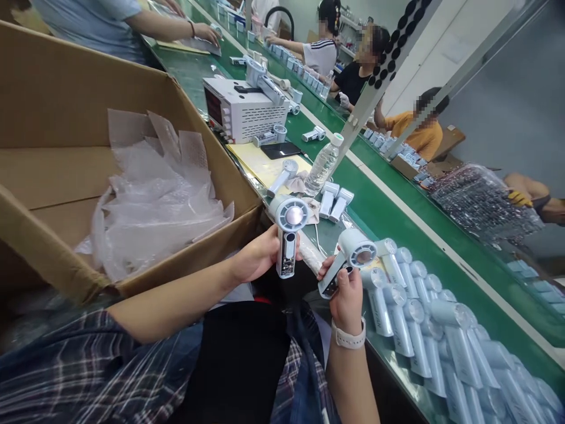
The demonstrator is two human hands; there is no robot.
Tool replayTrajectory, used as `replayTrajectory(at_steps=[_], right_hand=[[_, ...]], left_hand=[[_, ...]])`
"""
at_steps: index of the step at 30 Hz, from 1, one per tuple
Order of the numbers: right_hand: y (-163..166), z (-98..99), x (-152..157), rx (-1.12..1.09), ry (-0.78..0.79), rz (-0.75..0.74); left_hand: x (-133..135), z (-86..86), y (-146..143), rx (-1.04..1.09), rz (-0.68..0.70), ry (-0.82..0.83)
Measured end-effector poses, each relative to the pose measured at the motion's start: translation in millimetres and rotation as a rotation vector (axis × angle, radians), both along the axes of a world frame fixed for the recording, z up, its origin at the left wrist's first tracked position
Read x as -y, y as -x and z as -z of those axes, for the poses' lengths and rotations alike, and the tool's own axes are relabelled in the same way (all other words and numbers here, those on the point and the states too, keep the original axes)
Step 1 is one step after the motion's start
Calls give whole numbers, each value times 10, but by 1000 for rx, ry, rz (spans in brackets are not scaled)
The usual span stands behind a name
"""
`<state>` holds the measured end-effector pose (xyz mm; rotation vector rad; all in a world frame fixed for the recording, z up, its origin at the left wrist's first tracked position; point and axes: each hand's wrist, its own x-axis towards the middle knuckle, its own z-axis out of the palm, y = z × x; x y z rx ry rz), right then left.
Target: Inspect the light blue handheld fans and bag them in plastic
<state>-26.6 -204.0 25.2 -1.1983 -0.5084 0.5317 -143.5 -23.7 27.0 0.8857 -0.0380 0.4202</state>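
My left hand (258, 254) is closed round the handle of a small white handheld fan (289, 227), held upright with its round head facing me. My right hand (346, 297), with a pale watch strap at the wrist, grips the handle of a second white fan (353, 252), tilted with its head up and to the right. Both fans hang just above the edge of the green conveyor table (388, 218). Several more such fans (424, 330) lie in rows on the table, directly right of my right hand.
A big open cardboard box (66, 176) with clear plastic bags (154, 200) fills the left. A white bench power supply (242, 109), a water bottle (322, 165), a black phone (280, 149) and loose fans (334, 201) lie ahead. Other people work along the line's far side.
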Motion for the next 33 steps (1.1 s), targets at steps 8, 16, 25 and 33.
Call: replayTrajectory(at_steps=[8,16,25,33], right_hand=[[107,-42,38,-21,-81,-194],[221,-22,-3,11,-24,-274],[288,-13,-95,-118,22,-204],[286,-5,-81,-155,-5,-236]], left_hand=[[22,22,23,16,-35,-131],[-4,9,67,6,40,-218],[39,-25,95,15,79,-111],[59,25,72,-10,59,-127]])
